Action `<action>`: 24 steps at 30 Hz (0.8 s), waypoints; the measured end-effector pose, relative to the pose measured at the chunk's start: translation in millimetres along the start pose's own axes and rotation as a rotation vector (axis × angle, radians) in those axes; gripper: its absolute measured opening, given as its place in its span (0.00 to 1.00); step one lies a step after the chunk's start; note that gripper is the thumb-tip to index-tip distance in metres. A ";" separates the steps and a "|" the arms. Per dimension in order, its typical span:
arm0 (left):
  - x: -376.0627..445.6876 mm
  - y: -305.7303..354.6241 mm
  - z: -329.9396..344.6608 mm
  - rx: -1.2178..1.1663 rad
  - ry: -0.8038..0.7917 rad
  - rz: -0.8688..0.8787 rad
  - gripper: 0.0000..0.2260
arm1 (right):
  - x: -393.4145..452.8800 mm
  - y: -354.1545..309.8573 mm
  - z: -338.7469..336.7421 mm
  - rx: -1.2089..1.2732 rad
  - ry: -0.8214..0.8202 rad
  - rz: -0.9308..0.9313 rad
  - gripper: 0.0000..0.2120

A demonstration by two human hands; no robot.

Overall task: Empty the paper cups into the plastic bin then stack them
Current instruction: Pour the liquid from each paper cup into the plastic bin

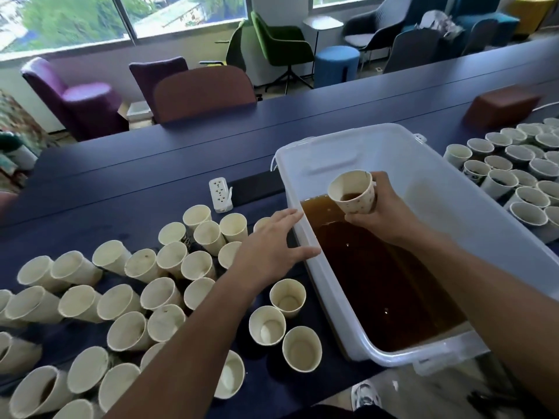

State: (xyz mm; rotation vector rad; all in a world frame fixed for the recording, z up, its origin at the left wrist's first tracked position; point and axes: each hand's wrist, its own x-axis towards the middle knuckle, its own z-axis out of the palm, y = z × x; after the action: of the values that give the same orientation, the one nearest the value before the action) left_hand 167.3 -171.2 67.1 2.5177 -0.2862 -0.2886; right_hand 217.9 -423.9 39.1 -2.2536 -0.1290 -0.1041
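plastic bin (pixel 341 300) on table (pixel 181 152), paper cups (pixel 169 279) left and right.

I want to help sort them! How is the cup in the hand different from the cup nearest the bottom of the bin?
The held cup is lifted over the plastic bin in the right hand; the near cup stands on the table. The held cup still has brown liquid at its bottom; the near cup looks empty. The held cup is tilted; the near one stands upright. Both are pale paper cups.
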 end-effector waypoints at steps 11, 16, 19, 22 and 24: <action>3.9 -2.6 2.4 0.087 -0.040 0.005 0.36 | 0.8 15.5 5.2 -0.161 -0.089 0.123 0.34; 6.1 -2.9 2.6 0.109 -0.042 0.002 0.37 | 1.2 14.2 7.3 -0.177 -0.136 0.124 0.34; 6.3 -2.1 3.1 0.117 -0.046 0.008 0.37 | 1.0 12.1 6.2 -0.232 -0.141 0.105 0.34; 7.3 -1.5 1.5 0.146 -0.044 0.012 0.37 | 2.4 11.8 5.6 -0.302 -0.132 0.090 0.32; 8.2 -1.9 0.7 0.161 -0.039 0.016 0.37 | 2.3 11.8 5.9 -0.321 -0.122 0.079 0.32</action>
State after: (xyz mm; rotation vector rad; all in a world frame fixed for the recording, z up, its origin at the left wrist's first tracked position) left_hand 175.3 -172.2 64.2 2.6686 -0.3579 -0.3202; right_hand 221.8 -426.7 26.6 -2.5831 -0.0933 0.0595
